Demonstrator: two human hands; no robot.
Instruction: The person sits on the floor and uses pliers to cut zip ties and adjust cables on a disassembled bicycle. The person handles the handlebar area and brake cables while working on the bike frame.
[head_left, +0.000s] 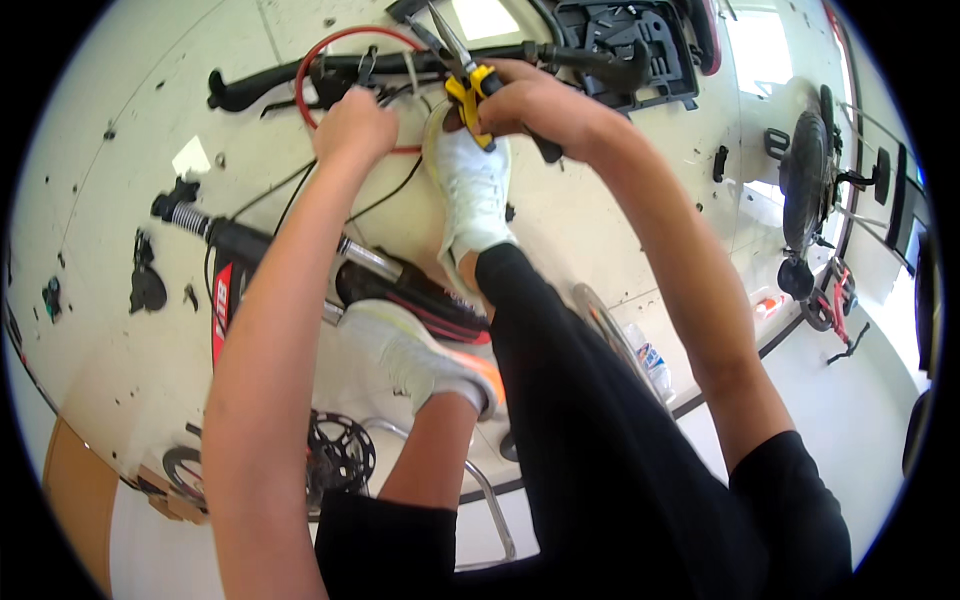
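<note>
Long-nose pliers with yellow and black handles are gripped in my right hand, jaws pointing up and away over the handlebar. The black bicycle handlebar lies across the floor ahead of my feet, with cables and a brake lever at its left part. My left hand is closed just in front of the bar, beside the cables; what its fingers hold is hidden. A red cable loops around that part of the bar. Near my left wrist, thin black cables run toward the fork.
An open black tool case lies beyond the handlebar's right end. My white shoes stand among the bike parts. A wheel is at the right, a plastic bottle nearer. A chainring sits lower left; small parts are scattered on the floor.
</note>
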